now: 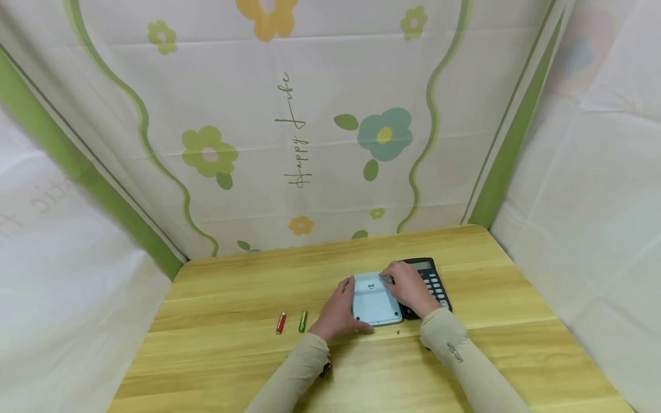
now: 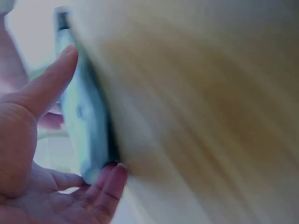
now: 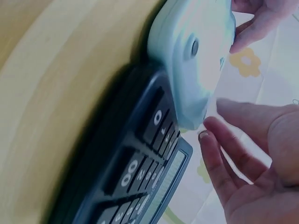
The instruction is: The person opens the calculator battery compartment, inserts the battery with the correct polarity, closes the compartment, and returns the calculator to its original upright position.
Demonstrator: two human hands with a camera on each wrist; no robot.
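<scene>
A light blue calculator (image 1: 376,307) lies face down with its back up; a small dark mark shows near the top of the back. My left hand (image 1: 338,312) grips its left side, fingers along that edge and thumb by the near edge. In the left wrist view, fingertips (image 2: 114,179) curl at the rim. At the far right corner is my right hand (image 1: 408,285), thumb and forefinger bent together there. A small grey shape (image 1: 386,279) shows at those fingertips; I cannot tell what it is. The right wrist view has the forefinger right at the corner.
A black calculator (image 1: 439,289), keys up, lies against the light blue one on the right, partly under my right hand in the head view. Red battery (image 1: 280,323) and green battery (image 1: 303,321) lie to the left. One tiny dark piece (image 1: 398,332) sits nearer me. Patterned cloth (image 1: 320,115) hangs behind the table.
</scene>
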